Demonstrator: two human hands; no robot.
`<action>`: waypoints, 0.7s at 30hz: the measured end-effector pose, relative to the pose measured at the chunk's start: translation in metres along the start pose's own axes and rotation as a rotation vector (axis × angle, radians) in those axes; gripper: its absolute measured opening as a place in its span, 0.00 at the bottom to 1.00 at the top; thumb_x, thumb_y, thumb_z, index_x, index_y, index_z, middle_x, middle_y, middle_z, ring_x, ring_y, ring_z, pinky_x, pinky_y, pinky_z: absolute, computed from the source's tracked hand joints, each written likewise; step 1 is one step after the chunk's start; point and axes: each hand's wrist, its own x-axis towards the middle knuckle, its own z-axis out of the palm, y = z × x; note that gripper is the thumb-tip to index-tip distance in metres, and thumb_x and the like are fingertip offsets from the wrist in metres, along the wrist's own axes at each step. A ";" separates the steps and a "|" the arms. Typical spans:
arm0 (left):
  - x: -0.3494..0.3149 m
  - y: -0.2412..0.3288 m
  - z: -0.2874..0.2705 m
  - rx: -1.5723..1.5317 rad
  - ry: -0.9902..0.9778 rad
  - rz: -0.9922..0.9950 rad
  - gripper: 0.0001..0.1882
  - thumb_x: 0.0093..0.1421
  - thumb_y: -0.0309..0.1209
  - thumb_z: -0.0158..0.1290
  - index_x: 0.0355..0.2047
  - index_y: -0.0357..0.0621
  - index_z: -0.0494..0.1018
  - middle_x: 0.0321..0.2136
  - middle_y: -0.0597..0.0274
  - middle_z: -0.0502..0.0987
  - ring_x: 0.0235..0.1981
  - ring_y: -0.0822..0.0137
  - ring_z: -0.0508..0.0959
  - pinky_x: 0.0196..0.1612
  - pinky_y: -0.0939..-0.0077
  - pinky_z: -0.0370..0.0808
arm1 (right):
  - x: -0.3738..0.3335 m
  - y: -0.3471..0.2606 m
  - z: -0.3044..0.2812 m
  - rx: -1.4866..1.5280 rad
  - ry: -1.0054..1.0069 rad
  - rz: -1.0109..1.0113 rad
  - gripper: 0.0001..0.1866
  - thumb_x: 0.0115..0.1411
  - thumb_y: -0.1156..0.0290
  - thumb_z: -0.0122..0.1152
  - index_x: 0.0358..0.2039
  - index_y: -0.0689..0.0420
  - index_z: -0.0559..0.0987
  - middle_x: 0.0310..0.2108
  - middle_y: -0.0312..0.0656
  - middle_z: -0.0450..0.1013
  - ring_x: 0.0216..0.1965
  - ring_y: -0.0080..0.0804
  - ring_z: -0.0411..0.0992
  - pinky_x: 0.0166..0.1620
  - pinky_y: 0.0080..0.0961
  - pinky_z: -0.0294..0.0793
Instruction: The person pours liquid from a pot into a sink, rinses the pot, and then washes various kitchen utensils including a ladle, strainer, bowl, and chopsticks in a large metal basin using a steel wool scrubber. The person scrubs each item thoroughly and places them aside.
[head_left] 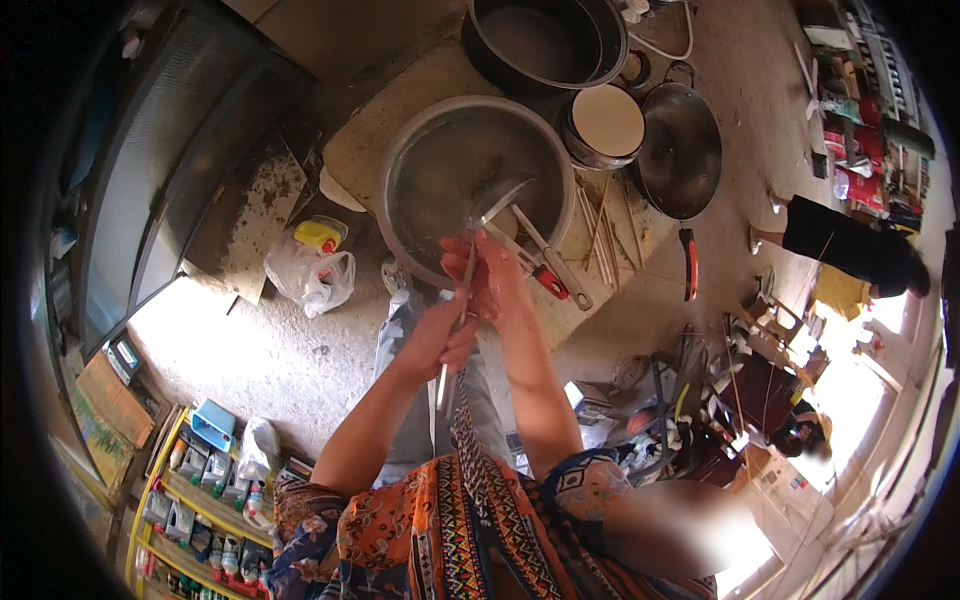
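Note:
A wide metal basin (397,150) of cloudy water stands in front of me. Over its near rim I hold a metal ladle (508,199), its curved head toward the basin and its long handle pointing back at me. My left hand (440,337) is wrapped round the handle's lower part. Closer to the head, my right hand (488,282) has its fingers curled about the handle. Beside my right hand, a utensil with a red and black handle (550,282) and another with a pale metal handle (572,284) lean over the rim, their far ends in the basin.
Beyond the basin are a large dark pot (480,60), a lidded pot (608,122) and a wok (680,150). Thin sticks (603,235) lie nearby. A plastic bag (312,275) with a yellow package sits left. Bottles fill a yellow shelf (160,490). Another person (835,240) is far right.

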 end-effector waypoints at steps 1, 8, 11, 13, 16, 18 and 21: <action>0.003 -0.001 0.007 0.040 0.005 -0.020 0.26 0.66 0.53 0.31 0.34 0.43 0.68 0.09 0.72 0.56 0.07 0.77 0.55 0.11 0.83 0.55 | -0.007 -0.004 0.000 -0.012 0.003 -0.011 0.15 0.61 0.61 0.54 0.41 0.59 0.72 0.31 0.39 0.71 0.28 0.28 0.71 0.33 0.23 0.72; 0.063 -0.007 -0.004 0.437 0.133 0.186 0.21 0.63 0.45 0.45 0.41 0.37 0.68 0.31 0.57 0.76 0.28 0.70 0.77 0.30 0.78 0.75 | -0.060 -0.072 -0.072 -0.235 0.168 -0.411 0.13 0.60 0.63 0.57 0.34 0.61 0.73 0.22 0.33 0.66 0.19 0.16 0.62 0.27 0.20 0.70; 0.100 0.001 -0.006 0.373 0.409 0.398 0.17 0.61 0.37 0.50 0.42 0.36 0.68 0.32 0.56 0.75 0.30 0.69 0.77 0.30 0.78 0.75 | -0.070 -0.097 -0.124 -0.520 0.370 -0.504 0.11 0.59 0.66 0.58 0.32 0.62 0.72 0.20 0.34 0.67 0.19 0.17 0.62 0.26 0.19 0.69; 0.129 0.004 -0.012 0.322 0.569 0.445 0.15 0.60 0.34 0.51 0.41 0.36 0.68 0.32 0.56 0.75 0.31 0.68 0.77 0.31 0.77 0.76 | -0.060 -0.101 -0.171 -0.652 0.403 -0.539 0.10 0.59 0.68 0.58 0.31 0.63 0.71 0.20 0.34 0.67 0.19 0.18 0.63 0.26 0.18 0.69; 0.165 -0.003 -0.025 0.205 0.645 0.333 0.13 0.59 0.32 0.51 0.40 0.37 0.69 0.33 0.57 0.75 0.32 0.67 0.77 0.32 0.74 0.77 | -0.021 -0.092 -0.243 -0.691 0.444 -0.466 0.09 0.59 0.72 0.56 0.32 0.65 0.70 0.21 0.36 0.68 0.21 0.19 0.66 0.26 0.20 0.70; 0.178 -0.009 -0.019 0.015 0.559 0.224 0.11 0.59 0.31 0.50 0.40 0.38 0.69 0.32 0.58 0.75 0.32 0.66 0.77 0.32 0.72 0.78 | 0.008 -0.083 -0.265 -0.689 0.468 -0.410 0.08 0.59 0.74 0.55 0.34 0.65 0.70 0.22 0.38 0.69 0.22 0.20 0.67 0.26 0.21 0.71; 0.190 -0.014 -0.012 -0.071 0.522 0.222 0.08 0.59 0.29 0.50 0.38 0.41 0.69 0.32 0.57 0.76 0.35 0.63 0.77 0.36 0.69 0.78 | 0.045 -0.071 -0.286 -0.702 0.315 -0.331 0.07 0.58 0.78 0.51 0.38 0.64 0.68 0.25 0.42 0.71 0.28 0.29 0.73 0.31 0.22 0.76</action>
